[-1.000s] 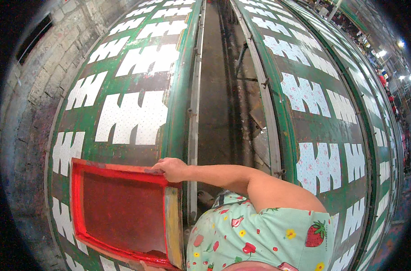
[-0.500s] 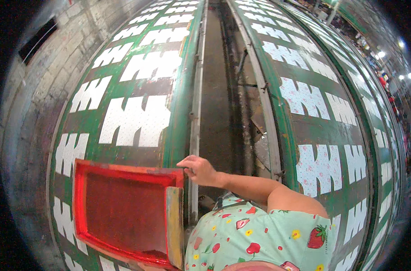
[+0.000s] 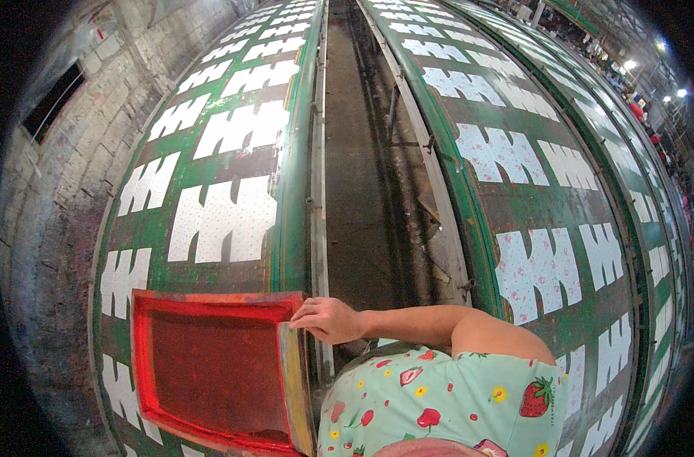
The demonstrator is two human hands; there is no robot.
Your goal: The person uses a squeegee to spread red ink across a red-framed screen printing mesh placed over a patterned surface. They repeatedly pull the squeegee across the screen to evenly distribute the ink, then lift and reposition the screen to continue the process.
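Note:
A screen printing frame (image 3: pixel 210 298) with bright red inner walls and a dark red mesh lies on the left-hand long table. Along its right side runs a yellow-and-grey bar (image 3: pixel 294 381). My right hand (image 3: pixel 330 320) reaches across from the right, its fingers bent and closed on the frame's upper right corner, by the end of the bar. My left hand is out of sight; the frame's lower edge runs to the picture's bottom. Just beyond the frame lies a white cut fabric piece (image 3: pixel 223 217) with small dots.
Rows of cut fabric pieces cover the green-and-brown left table (image 3: pixel 290 221). A narrow aisle (image 3: pixel 362 190) with metal rails separates it from the right table (image 3: pixel 480 228), which bears floral pieces (image 3: pixel 540 274). A block wall (image 3: pixel 95 145) stands at far left.
My right hand has come down slightly onto the frame's corner, fingers closing there. In the picture, the frame and the nearest left-table pieces sit lower. Skin showing below the frame is gone from view.

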